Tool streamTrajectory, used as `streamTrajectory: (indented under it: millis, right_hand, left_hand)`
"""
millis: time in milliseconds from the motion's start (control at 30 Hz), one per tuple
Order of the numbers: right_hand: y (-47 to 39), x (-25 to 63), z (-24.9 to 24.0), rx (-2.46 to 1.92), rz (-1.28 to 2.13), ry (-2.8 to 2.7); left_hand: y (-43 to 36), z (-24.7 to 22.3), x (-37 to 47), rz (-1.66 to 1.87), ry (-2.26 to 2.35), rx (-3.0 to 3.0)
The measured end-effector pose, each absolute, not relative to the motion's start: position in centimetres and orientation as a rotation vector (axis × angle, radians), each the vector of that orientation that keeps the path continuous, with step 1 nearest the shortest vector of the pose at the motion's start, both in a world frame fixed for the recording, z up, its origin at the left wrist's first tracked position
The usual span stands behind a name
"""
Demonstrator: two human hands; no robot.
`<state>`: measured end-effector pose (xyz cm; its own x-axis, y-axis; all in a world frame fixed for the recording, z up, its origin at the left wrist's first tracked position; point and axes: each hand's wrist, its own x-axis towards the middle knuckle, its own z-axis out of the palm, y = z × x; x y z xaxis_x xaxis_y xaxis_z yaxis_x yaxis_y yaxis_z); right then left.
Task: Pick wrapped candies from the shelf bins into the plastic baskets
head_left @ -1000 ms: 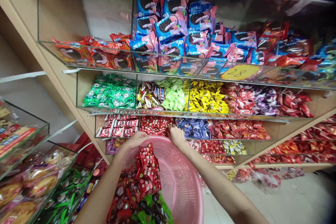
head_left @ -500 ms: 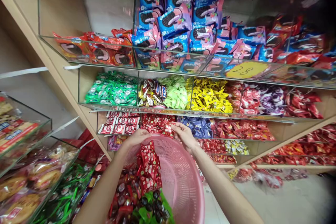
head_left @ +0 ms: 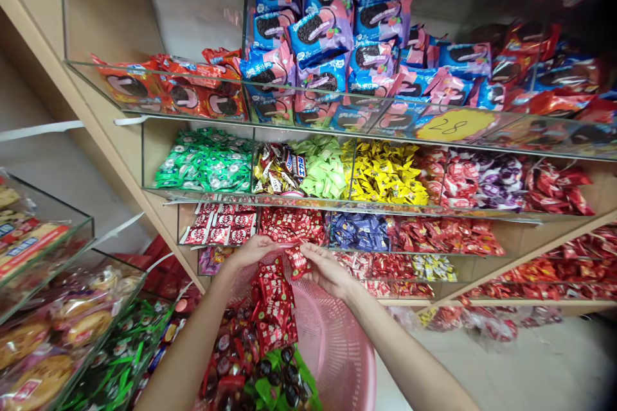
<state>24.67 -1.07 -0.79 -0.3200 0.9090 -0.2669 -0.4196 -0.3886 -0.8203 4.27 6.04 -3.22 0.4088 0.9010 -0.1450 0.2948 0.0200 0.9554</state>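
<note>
My left hand (head_left: 254, 249) is closed on the far rim of a round pink plastic basket (head_left: 349, 334). Between the fingers of my right hand (head_left: 322, 268) is a small red candy packet (head_left: 297, 263), held over the far part of the basket. Inside the basket, red printed packets (head_left: 274, 305) are piled on the left. Dark red wrapped sweets (head_left: 229, 350) and a green bag with dark round pieces (head_left: 284, 379) lie nearer to me. Just beyond my hands, a shelf bin holds more red packets (head_left: 292, 223).
Blue cookie packs (head_left: 321, 32) fill the upper shelf, which carries a yellow "28" tag (head_left: 450, 125). Below are green sweets (head_left: 205, 160), yellow sweets (head_left: 385, 173) and blue sweets (head_left: 359, 231) behind glass edges. Bins of packaged cakes (head_left: 41, 366) stand close on my left.
My right hand has moved from the red-packet bin back over the basket, carrying a red candy packet. My left hand stays on the basket rim.
</note>
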Motion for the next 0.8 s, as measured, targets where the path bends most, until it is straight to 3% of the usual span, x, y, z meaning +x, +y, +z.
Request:
streamTrajectory:
  millis: [300, 567, 800]
  right_hand:
    - [-1.3, 23.9, -2.3, -1.051, 2.032, -0.724]
    - [0.2, 23.2, -4.1, -1.156, 1.15, -1.582]
    - [0.8, 21.4, -4.8, -1.051, 1.003, -1.751]
  left_hand:
    - [6.4, -3.2, 4.1, 0.637, 1.162, 1.632]
    - [6.7, -3.6, 3.8, 0.677, 1.223, 1.605]
    - [6.5, -3.0, 3.8, 0.619, 1.132, 1.656]
